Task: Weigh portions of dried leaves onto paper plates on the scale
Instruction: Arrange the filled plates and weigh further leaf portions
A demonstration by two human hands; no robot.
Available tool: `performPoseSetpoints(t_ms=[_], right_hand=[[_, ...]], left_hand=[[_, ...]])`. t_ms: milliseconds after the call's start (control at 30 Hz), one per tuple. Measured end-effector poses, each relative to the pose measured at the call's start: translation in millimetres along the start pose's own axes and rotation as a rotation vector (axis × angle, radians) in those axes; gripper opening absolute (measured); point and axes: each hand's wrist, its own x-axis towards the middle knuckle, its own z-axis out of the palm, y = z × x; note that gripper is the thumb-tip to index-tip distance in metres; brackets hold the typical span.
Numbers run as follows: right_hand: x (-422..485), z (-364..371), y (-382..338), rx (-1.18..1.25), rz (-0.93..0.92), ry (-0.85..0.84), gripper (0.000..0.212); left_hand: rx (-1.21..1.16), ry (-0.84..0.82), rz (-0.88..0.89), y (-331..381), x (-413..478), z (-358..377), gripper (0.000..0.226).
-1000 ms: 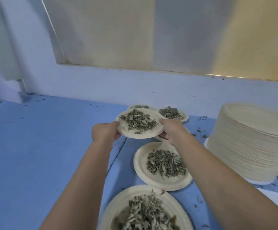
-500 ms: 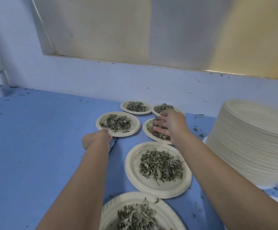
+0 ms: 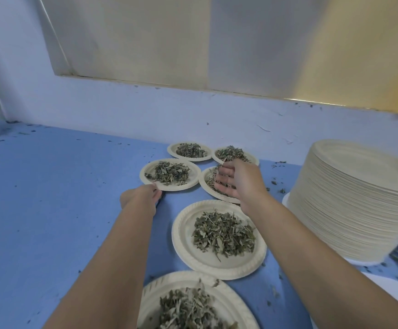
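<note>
Several paper plates of dried leaves lie on the blue table [image 3: 50, 210]. My left hand [image 3: 141, 197] is at the near rim of the left middle plate [image 3: 193, 184], with curled fingers pinching that rim. My right hand [image 3: 238, 180] hovers with fingers relaxed over the neighbouring plate [image 3: 207, 186] and hides most of it; a few leaves sit at its fingertips. Two more filled plates [image 3: 189, 150] [image 3: 233, 154] lie behind by the wall. A larger filled plate [image 3: 186, 238] lies nearer me, and another [image 3: 226, 302] is at the bottom edge.
A tall stack of empty paper plates [image 3: 354, 198] stands at the right on a white round base [image 3: 287, 201]. Leaf crumbs are scattered over the table. A pale wall [image 3: 145, 115] runs close behind the plates. Bare blue table stretches to the left.
The plate I held in both hands has been set down on the table at the left. My right hand let go and moved over the neighbouring plate; my left stays at the rim.
</note>
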Motion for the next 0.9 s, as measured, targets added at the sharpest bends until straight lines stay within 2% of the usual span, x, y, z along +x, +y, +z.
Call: performPoseSetpoints(t_ms=[100,167,300,333,567,633,733,800,900], right_hand=[[-7,-5,-1,0.011,0.01,-0.01,0.031],[-13,-9,-4,0.032,0.01,-0.018,0.028],[-32,-21,-13,0.017,-0.029,-0.024,0.015],[-38,-26,-15,0.006,-0.054,-0.029,0.015],[-80,-77,-44,-0.193,-0.378,0.009,0.017],[-90,-100,-53,-0.353,-0.578,0.128,0.017],[-100,-140,-67,-0.932,-0.891,0.399,0.02],[-104,-164,-74,-1.217,-0.893,0.459,0.024],[-106,-185,-77,-1.321,-0.776,0.312,0.028]], left_hand=[[0.111,0.025,0.076,-3,-3,-5,0.02],[0.167,0.021,0.097,-4,-15,-4,0.007],[0.248,0.124,0.149,-8,-49,1,0.012],[0.25,0.107,0.147,-9,-61,4,0.011],[0.493,-0.361,0.11,-40,-164,51,0.014],[0.487,-0.477,0.116,-53,-199,62,0.011],[0.398,-0.597,0.125,-76,-240,63,0.009],[0.359,-0.625,0.151,-91,-257,58,0.008],[0.357,-0.613,0.191,-107,-269,52,0.011]])
